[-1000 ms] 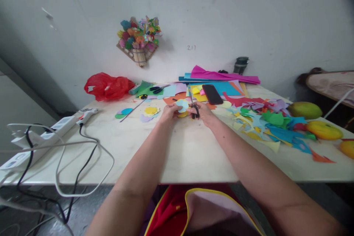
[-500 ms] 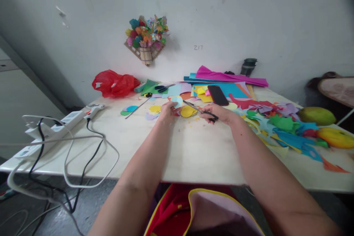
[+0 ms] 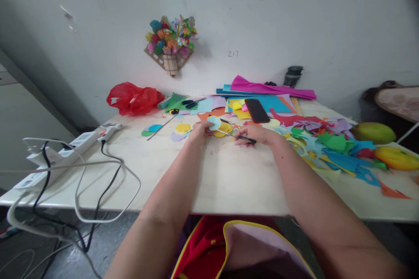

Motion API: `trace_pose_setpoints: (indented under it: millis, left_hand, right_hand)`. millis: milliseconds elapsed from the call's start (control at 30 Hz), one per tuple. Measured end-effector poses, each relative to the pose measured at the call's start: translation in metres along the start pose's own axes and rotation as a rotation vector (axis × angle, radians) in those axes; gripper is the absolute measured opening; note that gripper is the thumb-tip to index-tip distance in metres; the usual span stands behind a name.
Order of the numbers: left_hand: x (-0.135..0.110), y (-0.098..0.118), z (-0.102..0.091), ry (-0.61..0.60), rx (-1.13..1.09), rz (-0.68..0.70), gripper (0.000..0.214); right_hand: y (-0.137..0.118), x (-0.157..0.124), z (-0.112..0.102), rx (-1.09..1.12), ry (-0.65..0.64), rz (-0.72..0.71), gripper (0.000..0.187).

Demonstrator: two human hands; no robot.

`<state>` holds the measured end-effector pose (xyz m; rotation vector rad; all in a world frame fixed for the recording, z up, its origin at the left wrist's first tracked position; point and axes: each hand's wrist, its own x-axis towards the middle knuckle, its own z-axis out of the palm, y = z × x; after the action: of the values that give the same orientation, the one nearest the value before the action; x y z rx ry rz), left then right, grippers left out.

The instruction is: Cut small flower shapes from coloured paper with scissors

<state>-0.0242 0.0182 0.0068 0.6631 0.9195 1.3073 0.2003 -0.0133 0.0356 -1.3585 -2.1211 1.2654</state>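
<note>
Pinched in my left hand (image 3: 200,130) is a light blue paper piece (image 3: 214,122) with a rounded edge. My right hand (image 3: 249,133) grips a pair of scissors (image 3: 244,139) by the black handles. Their blades point left to the lower edge of the blue paper; whether they touch it is hard to tell. Behind and below the blades lie yellow paper circles (image 3: 224,129) on the table. Further left are another yellow paper stack (image 3: 183,128) and a blue paper circle (image 3: 155,127) overlapping a green one.
Paper scraps (image 3: 337,143) and mangoes (image 3: 397,158) cover the right side. A phone (image 3: 257,110) lies on coloured sheets, with a pink paper roll (image 3: 271,89) behind. At the left are a red plastic bag (image 3: 132,98), spare scissors (image 3: 191,103) and a power strip (image 3: 77,144) with loose cables.
The scissors have turned: their blades now lie lower and flatter, below the blue paper. The blue paper has shifted slightly to the right and down in my left hand.
</note>
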Motion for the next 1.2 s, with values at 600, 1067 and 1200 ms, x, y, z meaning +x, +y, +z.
trace_pose_setpoints:
  millis: [600,1067,1200]
  left_hand:
    - [-0.012,0.005,0.010,0.022,0.097,0.006,0.013]
    - [-0.008,0.003,0.009,0.007,-0.003,-0.043,0.021]
    - [-0.009,0.003,0.011,0.026,-0.001,-0.047,0.024]
  right_hand:
    - [-0.002,0.002,0.006,0.083,0.015,0.002,0.036]
    - [-0.009,0.000,0.009,0.111,0.054,0.023,0.036]
    - [-0.008,0.001,0.010,0.102,0.064,0.024,0.037]
